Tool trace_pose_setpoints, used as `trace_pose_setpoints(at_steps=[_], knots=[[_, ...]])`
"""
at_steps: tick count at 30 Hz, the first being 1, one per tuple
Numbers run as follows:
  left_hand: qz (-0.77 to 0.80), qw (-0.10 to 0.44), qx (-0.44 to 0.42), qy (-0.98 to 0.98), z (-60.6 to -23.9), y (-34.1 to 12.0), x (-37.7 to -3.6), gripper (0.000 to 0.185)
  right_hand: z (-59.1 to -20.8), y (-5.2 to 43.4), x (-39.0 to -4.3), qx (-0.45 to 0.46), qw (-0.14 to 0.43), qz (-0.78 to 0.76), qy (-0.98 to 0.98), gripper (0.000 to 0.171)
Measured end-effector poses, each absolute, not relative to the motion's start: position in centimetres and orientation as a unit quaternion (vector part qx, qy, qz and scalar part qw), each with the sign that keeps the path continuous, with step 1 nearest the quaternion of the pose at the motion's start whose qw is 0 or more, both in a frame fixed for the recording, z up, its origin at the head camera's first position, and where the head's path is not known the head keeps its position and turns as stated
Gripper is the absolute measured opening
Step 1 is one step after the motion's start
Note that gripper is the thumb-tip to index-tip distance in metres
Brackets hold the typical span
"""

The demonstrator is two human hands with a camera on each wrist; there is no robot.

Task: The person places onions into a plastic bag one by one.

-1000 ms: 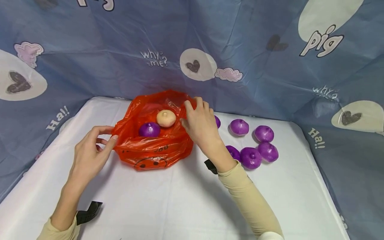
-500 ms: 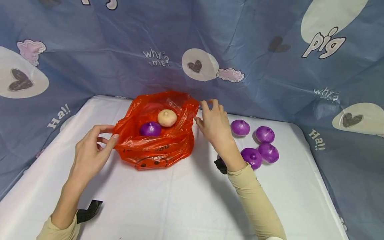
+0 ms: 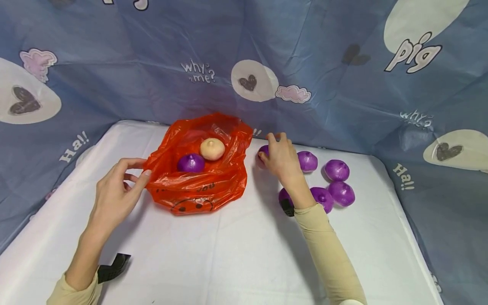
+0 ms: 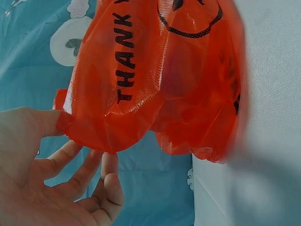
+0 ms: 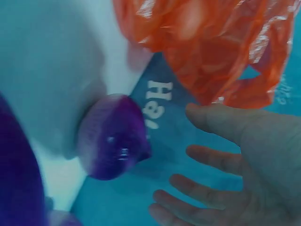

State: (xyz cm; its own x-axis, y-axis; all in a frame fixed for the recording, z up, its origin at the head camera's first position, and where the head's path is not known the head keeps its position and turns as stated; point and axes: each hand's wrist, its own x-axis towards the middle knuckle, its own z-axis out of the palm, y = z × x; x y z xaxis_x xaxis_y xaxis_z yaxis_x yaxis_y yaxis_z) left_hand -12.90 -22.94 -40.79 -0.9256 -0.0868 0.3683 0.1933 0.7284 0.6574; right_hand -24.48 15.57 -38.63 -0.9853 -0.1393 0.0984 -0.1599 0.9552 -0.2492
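Note:
My left hand [image 3: 116, 195] pinches the left rim of a red plastic bag [image 3: 202, 192] between thumb and fingers. The bag stands with its mouth spread. Inside it lie a purple onion [image 3: 191, 163] with a pointed top and a pale cream onion [image 3: 212, 149]. My right hand [image 3: 283, 159] is over the table right of the bag, beside another purple onion [image 3: 262, 151], which it partly hides. In the right wrist view the fingers are spread and bent slightly, apart from that onion [image 5: 113, 136], which shows a paler underside.
Several more purple onions [image 3: 337, 170] lie on the white-covered table [image 3: 236, 258] to the right, some partly behind my right forearm. A blue printed cloth [image 3: 324, 106] hangs behind the table and round its sides.
My right hand has let go of the bag's right rim and moved right to the nearest loose purple onion. The left hand keeps its pinch on the bag.

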Motion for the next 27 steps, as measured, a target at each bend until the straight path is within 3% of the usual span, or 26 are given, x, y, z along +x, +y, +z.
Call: trace_pose_setpoints(at_steps=[10,27], knots=[[-0.367,0.190,-0.026,-0.910,-40.9,-22.9,-12.8,0.033,-40.5,15.8,-25.6,0.059,-0.009,0.122,-0.991,0.052],[-0.367,0.194,-0.030,-0.909,-40.8,-22.9,-12.9,0.034,-41.9,15.5,-26.6,0.049,-0.039,0.114,-0.991,0.054]])
